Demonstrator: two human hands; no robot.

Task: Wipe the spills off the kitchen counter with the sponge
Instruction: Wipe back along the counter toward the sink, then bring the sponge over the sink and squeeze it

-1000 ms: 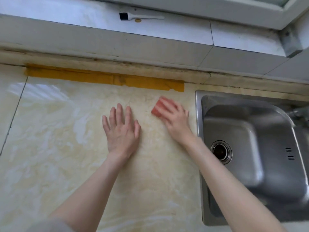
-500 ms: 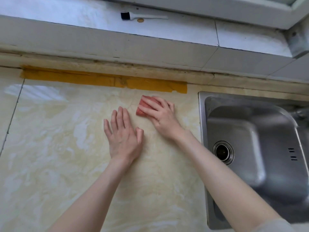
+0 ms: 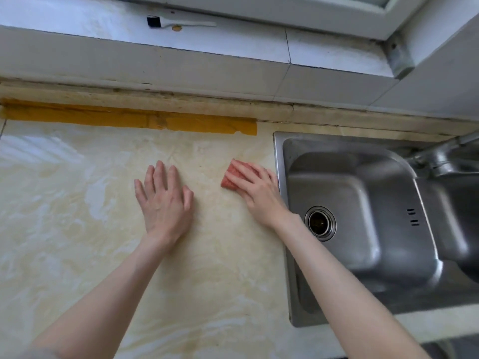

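A pink sponge [image 3: 229,178] lies flat on the cream marbled counter [image 3: 77,229], close to the sink's left rim. My right hand [image 3: 259,193] presses down on it with fingers spread over its top, so only its left edge shows. My left hand [image 3: 164,200] rests palm down on the counter to the left of the sponge, fingers apart and holding nothing. The counter surface looks glossy with pale streaks; no distinct spill stands out.
A steel sink [image 3: 281,229] with a drain [image 3: 320,222] fills the right side, and a tap [image 3: 440,161] stands at its back. A strip of yellow tape [image 3: 129,120] runs along the back wall joint. A small brush [image 3: 178,22] lies on the window sill.
My right hand has slid the sponge to the right, back toward the sink rim, after moving left half a second ago. My left hand stays planted on the counter.
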